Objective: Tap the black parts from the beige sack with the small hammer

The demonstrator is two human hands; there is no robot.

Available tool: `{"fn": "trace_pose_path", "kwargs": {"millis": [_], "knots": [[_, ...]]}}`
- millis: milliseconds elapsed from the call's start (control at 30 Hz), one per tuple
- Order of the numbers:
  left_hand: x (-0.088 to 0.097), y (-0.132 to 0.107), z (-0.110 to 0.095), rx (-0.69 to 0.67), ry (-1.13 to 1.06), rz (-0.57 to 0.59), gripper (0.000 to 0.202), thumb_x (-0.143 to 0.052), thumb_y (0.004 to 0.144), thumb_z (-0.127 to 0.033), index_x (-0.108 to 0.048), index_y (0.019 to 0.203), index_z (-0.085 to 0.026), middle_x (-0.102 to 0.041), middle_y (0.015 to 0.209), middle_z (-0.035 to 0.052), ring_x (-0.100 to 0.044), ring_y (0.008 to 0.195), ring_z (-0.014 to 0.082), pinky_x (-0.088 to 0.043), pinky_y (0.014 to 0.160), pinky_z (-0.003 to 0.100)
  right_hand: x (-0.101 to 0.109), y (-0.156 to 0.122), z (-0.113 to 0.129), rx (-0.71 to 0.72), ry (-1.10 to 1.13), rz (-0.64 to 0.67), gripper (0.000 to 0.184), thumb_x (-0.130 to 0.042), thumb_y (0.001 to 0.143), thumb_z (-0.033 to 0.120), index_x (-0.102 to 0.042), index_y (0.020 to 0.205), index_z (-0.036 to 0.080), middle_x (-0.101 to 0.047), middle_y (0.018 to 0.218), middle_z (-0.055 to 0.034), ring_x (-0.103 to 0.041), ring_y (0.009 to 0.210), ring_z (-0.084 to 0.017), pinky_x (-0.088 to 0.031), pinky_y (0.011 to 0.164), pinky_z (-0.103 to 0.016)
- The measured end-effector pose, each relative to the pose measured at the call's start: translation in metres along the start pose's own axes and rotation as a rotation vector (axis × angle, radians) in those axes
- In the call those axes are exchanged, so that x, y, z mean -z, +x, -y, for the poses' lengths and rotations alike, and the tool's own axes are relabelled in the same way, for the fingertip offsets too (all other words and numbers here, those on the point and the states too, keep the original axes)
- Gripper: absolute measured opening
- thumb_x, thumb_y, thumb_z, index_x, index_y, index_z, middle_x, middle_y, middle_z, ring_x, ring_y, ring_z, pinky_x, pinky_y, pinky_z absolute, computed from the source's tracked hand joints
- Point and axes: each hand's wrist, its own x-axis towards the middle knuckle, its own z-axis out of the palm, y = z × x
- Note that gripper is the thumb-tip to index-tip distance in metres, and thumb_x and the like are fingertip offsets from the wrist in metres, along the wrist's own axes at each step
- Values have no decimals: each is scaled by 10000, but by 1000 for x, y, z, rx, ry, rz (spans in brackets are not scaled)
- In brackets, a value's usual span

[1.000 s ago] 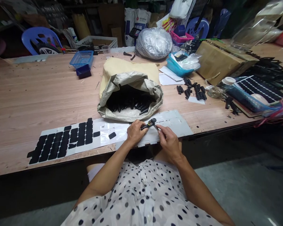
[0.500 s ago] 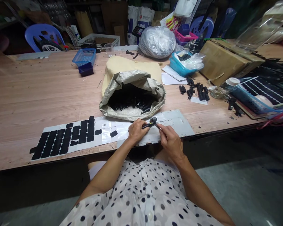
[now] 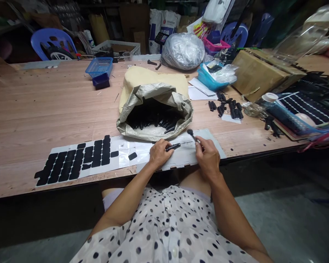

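Observation:
My left hand point(image 3: 159, 151) is closed around a slim black plastic piece point(image 3: 173, 147), pressing it down on the grey board point(image 3: 205, 140); its dark end sticks out toward the right. My right hand point(image 3: 207, 154) grips a small tool with a round black head point(image 3: 190, 132), held up and to the right of the piece, apart from it. Just beyond both hands, a woven sack point(image 3: 155, 93) lies with its mouth toward me, full of black pieces point(image 3: 156, 118). Left of my left hand is a sheet of black rounded stickers point(image 3: 79, 155), with one loose sticker point(image 3: 132, 156) nearby.
Several black parts point(image 3: 231, 107) lie to the right, near a jar point(image 3: 263, 104) and a blue basket point(image 3: 296, 117). A cardboard box point(image 3: 259, 75) stands behind them. Farther back are a turquoise basin point(image 3: 211, 78), a stuffed clear bag point(image 3: 183, 51) and blue baskets point(image 3: 100, 67).
My right hand has lifted the round-headed tool off the black piece and moved it right and away. My left hand stays in place, still holding the piece.

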Motion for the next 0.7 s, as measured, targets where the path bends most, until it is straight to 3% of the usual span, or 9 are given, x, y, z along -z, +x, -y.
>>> {"fn": "trace_pose_path", "kwargs": {"millis": [167, 333, 433, 500, 600, 700], "knots": [[-1, 0, 3, -26, 8, 10, 114, -704, 828, -233, -723, 940, -247, -689, 1007, 6, -647, 911, 187, -521, 863, 314, -16, 26, -36, -162, -254, -33, 296, -520, 886, 190, -766, 1050, 209, -609, 867, -93, -510, 827, -231, -352, 696, -322], [0, 3, 7, -59, -2, 27, 112, -684, 850, -245, -714, 958, -236, -683, 1006, 16, -644, 921, 198, -514, 872, 333, -28, 26, -38, -197, -349, -27, 296, -542, 896, 181, -747, 1109, 204, -595, 940, -110, -474, 863, -233, -282, 675, -318], [3, -6, 11, -172, -42, 54, 102, -660, 874, -261, -704, 960, -226, -679, 978, 25, -639, 946, 207, -513, 856, 328, -30, 24, -36, -185, -384, -17, 288, -537, 916, 192, -734, 1126, 212, -575, 946, -103, -461, 865, -228, -270, 677, -314], [5, -21, 14, -299, -104, 123, 124, -619, 908, -277, -694, 985, -216, -686, 974, 33, -642, 932, 200, -517, 832, 313, -30, 23, -36, -173, -405, -12, 286, -535, 922, 201, -730, 1131, 213, -567, 944, -100, -457, 865, -227, -266, 676, -312], [5, -55, 21, -451, -210, 336, 188, -569, 945, -299, -682, 1065, -210, -718, 1002, 41, -663, 889, 177, -528, 813, 282, -30, 23, -38, -164, -420, -28, 284, -529, 918, 205, -730, 1119, 207, -567, 938, -101, -457, 872, -231, -259, 671, -312], [-1, -86, 36, -433, -241, 496, 201, -587, 934, -303, -693, 1085, -223, -749, 1035, 38, -690, 923, 177, -540, 876, 277, -30, 23, -37, -168, -414, -42, 289, -524, 911, 200, -732, 1111, 208, -576, 940, -105, -463, 883, -238, -253, 667, -316]]}}
